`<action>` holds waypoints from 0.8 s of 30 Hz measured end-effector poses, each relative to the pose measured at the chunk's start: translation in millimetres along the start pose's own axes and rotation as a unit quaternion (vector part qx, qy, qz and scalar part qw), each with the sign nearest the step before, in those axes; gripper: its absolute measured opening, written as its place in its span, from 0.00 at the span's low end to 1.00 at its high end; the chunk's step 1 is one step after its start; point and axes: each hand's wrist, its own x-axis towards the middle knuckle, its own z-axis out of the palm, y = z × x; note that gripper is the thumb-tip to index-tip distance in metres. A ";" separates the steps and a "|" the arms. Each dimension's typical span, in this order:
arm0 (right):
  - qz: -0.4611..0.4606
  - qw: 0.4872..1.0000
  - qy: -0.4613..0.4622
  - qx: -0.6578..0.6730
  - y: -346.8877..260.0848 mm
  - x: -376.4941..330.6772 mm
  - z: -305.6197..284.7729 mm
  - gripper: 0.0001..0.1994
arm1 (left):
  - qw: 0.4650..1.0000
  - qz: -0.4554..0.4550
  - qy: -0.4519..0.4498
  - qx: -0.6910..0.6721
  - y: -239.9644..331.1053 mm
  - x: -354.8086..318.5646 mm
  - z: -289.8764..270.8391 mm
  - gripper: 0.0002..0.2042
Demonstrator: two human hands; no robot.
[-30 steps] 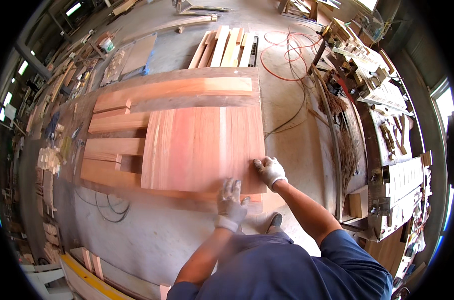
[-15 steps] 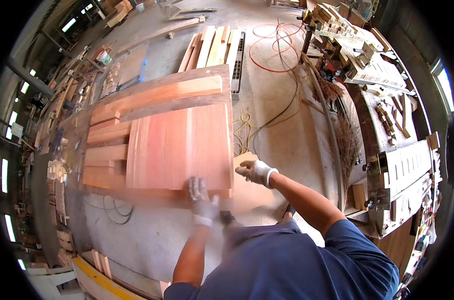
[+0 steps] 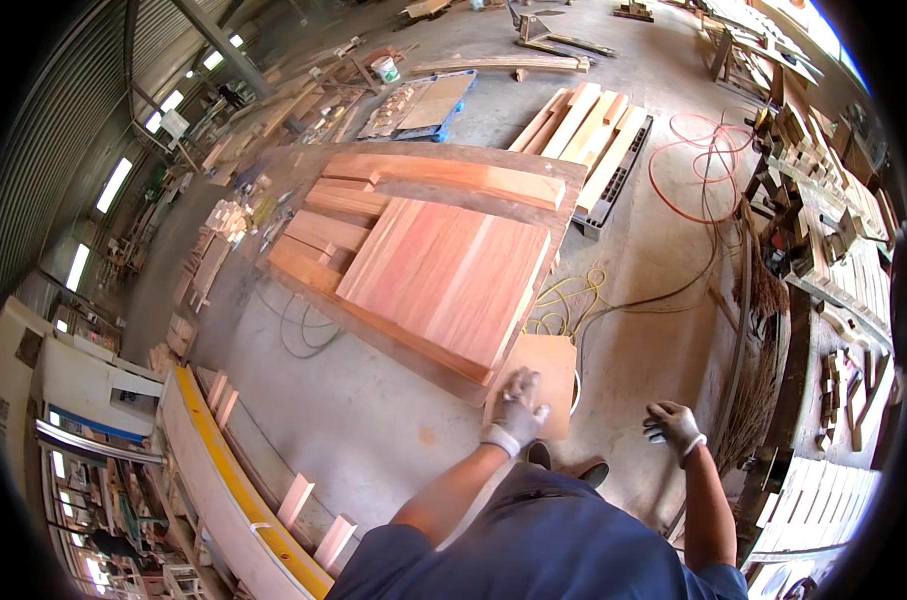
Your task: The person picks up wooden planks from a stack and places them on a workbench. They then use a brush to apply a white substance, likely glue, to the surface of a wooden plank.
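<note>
A wide panel of reddish wood strips (image 3: 449,270) lies flat on a low work table (image 3: 304,160). Just off its near right corner is my left hand (image 3: 519,405) in a whitish glove, its fingers stretched out and holding nothing I can see. Below that hand shows a flat brown sheet (image 3: 542,362); whether the two touch I cannot tell. Out to the right, over the floor, hangs my right hand (image 3: 676,427), also gloved, its fingers loosely bent and apart with nothing in them. Long wood boards (image 3: 454,178) and shorter wood pieces (image 3: 324,232) rest beside the panel.
Beyond the table, a stack of planks (image 3: 584,125) sits on a black pallet (image 3: 619,180). A yellow cord (image 3: 574,300) and a red hose (image 3: 664,190) cross the floor. Along the right runs a cluttered workbench (image 3: 794,400); a yellow-edged machine (image 3: 214,440) stands at lower left.
My left hand has come away from the panel's near edge to the area over the brown sheet. My right hand has swung out to the right. The view has turned.
</note>
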 end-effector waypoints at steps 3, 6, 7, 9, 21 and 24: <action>0.008 0.999 0.049 0.012 -5.5 -14.2 -33.4 0.14 | 0.995 0.058 -0.033 -0.069 11.3 -16.1 33.7 0.29; -0.004 0.995 0.069 0.068 -9.4 -25.7 -77.3 0.13 | 0.979 0.064 -0.183 -0.065 12.2 -20.1 55.6 0.27; -0.015 0.993 0.092 0.073 -9.0 -32.8 -89.9 0.13 | 0.974 0.073 -0.204 -0.065 4.2 -24.5 73.1 0.26; -0.011 0.988 0.124 0.090 -18.6 -46.0 -127.0 0.13 | 0.961 0.090 -0.261 -0.025 8.7 -22.1 81.4 0.26; -0.235 0.877 0.397 0.133 -149.8 -42.2 -293.8 0.13 | 0.955 0.030 -0.296 -0.010 -21.9 -42.5 101.7 0.21; -0.243 0.872 0.403 0.138 -173.7 -16.9 -350.1 0.14 | 0.950 0.042 -0.301 -0.071 -3.6 -23.5 114.6 0.15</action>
